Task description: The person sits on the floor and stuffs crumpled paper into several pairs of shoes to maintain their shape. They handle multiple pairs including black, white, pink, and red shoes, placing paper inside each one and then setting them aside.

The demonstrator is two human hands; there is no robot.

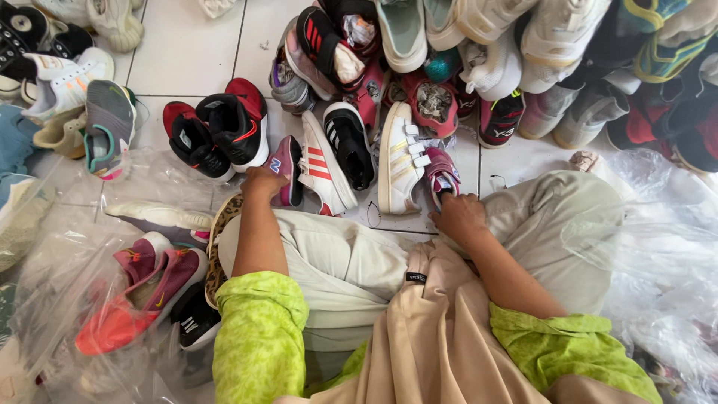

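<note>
White floor tiles (187, 52) carry a wide heap of used shoes around a seated person. At far left, clear plastic bags (67, 299) cover a maroon and orange pair (138, 295). Next, a black and red pair (217, 131) stands on the tiles. The left hand (263, 182) closes on a purple sneaker (284, 170), beside a white shoe with orange stripes (323, 170). A white strap shoe (399, 158) follows. The right hand (458, 215) curls its fingers around a small pink shoe (443, 173) by the knee.

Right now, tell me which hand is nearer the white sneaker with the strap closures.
Right. The right hand rests just right of the white strap sneaker, on a small pink shoe. The left hand is farther left, by a purple sneaker.
</note>
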